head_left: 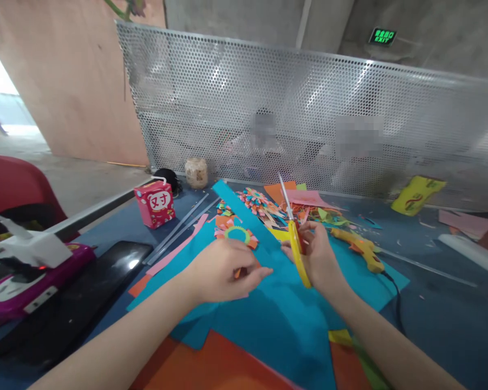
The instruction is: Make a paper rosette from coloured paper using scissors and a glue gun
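My right hand (pixel 317 254) grips a pair of scissors (pixel 296 244) by the yellow handles, with the blades pointing up and away. Its fingertips are at the near end of a long blue paper strip (pixel 239 206); whether they pinch it I cannot tell. My left hand (pixel 228 268) is closed over the large blue sheet (pixel 264 330), and a bit of orange paper (pixel 239 272) shows between its fingers. Just beyond that hand lies a ring (pixel 238 234) with a green scalloped edge and coloured paper pieces around it. A pile of curled paper pieces (pixel 258 200) lies farther back.
A yellow hot glue gun (pixel 360 246) lies on the right with its cord trailing. On the left are a red drink box (pixel 154 203), clear sticks (pixel 181 227), a black phone (pixel 73 303) and a purple power strip (pixel 36 287). A perforated metal screen (pixel 228 97) borders the back.
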Demonstrator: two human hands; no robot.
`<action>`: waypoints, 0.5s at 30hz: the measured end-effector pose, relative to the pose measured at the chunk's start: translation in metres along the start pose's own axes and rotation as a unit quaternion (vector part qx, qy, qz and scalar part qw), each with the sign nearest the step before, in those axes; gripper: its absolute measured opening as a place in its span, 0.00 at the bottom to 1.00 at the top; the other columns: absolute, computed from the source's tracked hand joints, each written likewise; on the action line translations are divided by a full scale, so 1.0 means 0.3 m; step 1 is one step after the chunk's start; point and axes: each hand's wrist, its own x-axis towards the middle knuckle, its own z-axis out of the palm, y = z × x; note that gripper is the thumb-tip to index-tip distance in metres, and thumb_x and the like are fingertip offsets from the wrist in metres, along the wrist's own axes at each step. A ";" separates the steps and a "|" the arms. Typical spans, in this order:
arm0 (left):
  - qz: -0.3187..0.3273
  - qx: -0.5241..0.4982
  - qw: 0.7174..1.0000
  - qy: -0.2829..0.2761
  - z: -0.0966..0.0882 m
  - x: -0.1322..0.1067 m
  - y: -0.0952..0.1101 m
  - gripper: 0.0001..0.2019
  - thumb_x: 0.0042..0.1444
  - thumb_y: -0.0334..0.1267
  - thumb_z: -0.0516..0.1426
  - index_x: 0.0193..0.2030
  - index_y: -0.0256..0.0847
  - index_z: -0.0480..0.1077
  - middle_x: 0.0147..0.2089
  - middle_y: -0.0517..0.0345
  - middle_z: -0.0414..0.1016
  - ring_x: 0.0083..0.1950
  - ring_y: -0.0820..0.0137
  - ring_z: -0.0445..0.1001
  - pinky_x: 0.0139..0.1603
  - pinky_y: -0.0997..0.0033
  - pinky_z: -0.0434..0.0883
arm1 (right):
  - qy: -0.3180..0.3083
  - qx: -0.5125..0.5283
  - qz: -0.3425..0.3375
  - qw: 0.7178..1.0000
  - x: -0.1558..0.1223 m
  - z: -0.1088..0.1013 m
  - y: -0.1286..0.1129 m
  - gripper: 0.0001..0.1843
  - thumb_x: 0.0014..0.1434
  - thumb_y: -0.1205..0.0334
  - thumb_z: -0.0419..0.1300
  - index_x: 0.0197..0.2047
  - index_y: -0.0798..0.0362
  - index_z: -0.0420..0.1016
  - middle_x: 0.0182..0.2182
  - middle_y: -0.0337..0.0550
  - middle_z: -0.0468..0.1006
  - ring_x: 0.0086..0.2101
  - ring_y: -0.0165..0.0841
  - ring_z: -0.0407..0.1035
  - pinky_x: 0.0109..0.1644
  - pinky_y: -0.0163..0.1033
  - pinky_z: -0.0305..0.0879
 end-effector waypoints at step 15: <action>-0.241 -0.180 0.927 0.223 0.030 0.030 -0.039 0.13 0.55 0.41 0.51 0.22 0.40 0.59 0.21 0.63 0.63 0.24 0.75 0.64 0.24 0.77 0.62 | -0.060 0.000 0.051 0.997 -0.038 0.013 -0.031 0.29 0.37 0.59 0.67 0.33 0.46 0.49 0.25 0.30 0.60 0.20 0.25 0.61 0.15 0.28 0.53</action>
